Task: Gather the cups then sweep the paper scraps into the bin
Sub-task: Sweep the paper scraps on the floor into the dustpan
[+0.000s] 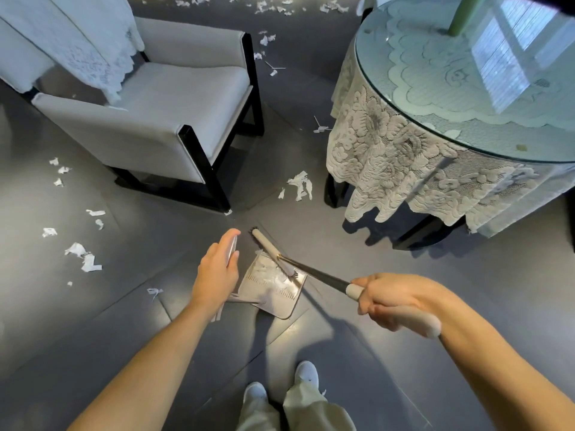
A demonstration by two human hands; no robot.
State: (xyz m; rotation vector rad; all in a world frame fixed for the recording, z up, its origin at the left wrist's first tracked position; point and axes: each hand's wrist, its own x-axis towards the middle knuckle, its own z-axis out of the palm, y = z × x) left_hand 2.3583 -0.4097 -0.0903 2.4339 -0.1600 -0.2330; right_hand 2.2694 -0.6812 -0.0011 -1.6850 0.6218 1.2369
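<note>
My left hand (216,272) grips the upright handle of a long-handled dustpan (270,290) whose pan rests on the dark floor in front of my feet. White paper scraps lie inside the pan. My right hand (395,298) grips the cream handle of a broom (314,272); its cream head with dark bristles (267,244) lies across the pan's mouth. More paper scraps lie on the floor: a clump (300,185) beside the table, several pieces (82,256) at the left, and many (267,7) far ahead. No cups are in view.
A grey armchair (161,119) with black legs stands ahead on the left, a lace cloth over its back. A round glass-topped table (466,88) with a lace cover stands ahead on the right. My two white shoes (280,387) are at the bottom.
</note>
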